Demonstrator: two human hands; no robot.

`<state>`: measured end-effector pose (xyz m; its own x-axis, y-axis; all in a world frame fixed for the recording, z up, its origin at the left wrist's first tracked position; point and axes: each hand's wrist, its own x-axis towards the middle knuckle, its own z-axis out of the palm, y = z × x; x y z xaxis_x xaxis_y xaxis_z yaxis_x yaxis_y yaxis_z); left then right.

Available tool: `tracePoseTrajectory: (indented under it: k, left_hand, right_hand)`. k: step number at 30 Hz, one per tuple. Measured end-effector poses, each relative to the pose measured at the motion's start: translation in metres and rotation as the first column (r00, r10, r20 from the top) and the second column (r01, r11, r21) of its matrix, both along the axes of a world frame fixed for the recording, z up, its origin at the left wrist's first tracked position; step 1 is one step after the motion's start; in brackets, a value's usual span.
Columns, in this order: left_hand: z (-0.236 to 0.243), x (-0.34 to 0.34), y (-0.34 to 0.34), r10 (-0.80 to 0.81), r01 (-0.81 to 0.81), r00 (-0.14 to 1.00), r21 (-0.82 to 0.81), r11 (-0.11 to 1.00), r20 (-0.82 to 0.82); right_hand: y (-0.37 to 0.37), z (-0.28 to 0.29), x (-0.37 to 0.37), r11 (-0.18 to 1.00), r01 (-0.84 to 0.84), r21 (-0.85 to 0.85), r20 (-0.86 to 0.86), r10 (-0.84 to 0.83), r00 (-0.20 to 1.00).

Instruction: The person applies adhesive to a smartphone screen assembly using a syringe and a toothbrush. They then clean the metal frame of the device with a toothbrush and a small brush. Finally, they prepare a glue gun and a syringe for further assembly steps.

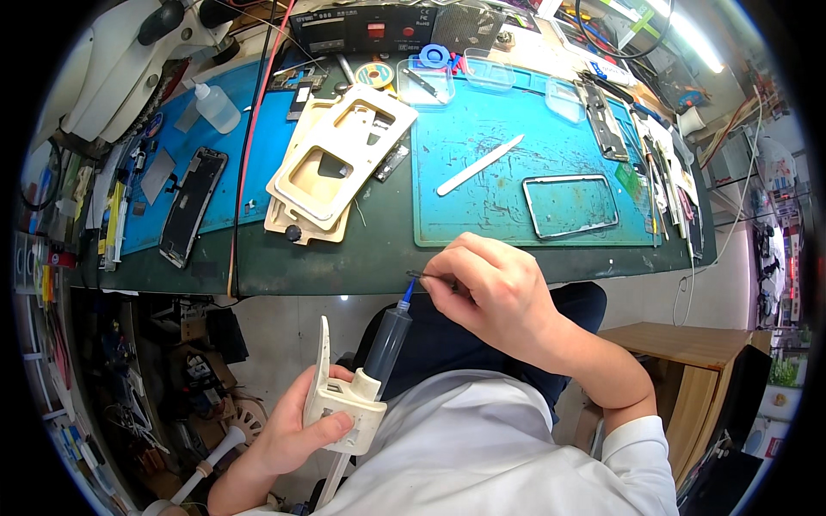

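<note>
Both hands were busy below the bench edge. The left hand point(297, 426) was clamped around a cream dispensing gun point(344, 408), its dark syringe point(387, 344) angled up to a blue needle tip point(407, 292). The right hand point(495, 297) pinched thin tweezers point(430, 277), fingers closed on them, the points meeting the needle tip just in front of the green bench point(344, 267). Done well, this would call for a steady gun, a light pinch at the tip and no pressure on the trigger, I judged. Farther off, on the blue mat point(482, 206), lay a metal phone frame point(570, 205), a white spudger point(479, 165) and pale plastic jigs point(340, 155).
</note>
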<state>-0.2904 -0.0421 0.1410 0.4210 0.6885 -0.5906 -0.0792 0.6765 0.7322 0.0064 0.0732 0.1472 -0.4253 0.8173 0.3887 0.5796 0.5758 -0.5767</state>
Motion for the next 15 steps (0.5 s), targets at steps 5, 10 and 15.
tracePoseTrajectory:
  k: [5,10,15]
  left_hand:
    - [0.0003,-0.0006,0.0002,-0.007,0.007,1.0,-0.002,1.0,-0.002]
    - [0.0009,0.0,0.0009,-0.01,0.01,1.0,-0.001,1.0,0.005]
    - [0.0036,0.0006,0.0005,-0.009,0.01,1.0,-0.009,1.0,0.005]
  right_hand:
    - [-0.0011,0.0021,0.0007,1.0,-0.008,-0.023,0.034,0.009,0.999]
    - [-0.0008,0.0025,-0.0004,1.0,-0.004,0.008,0.058,0.004,0.998]
    - [0.0021,0.0052,-0.0031,0.999,-0.007,0.035,0.047,0.005,0.999]
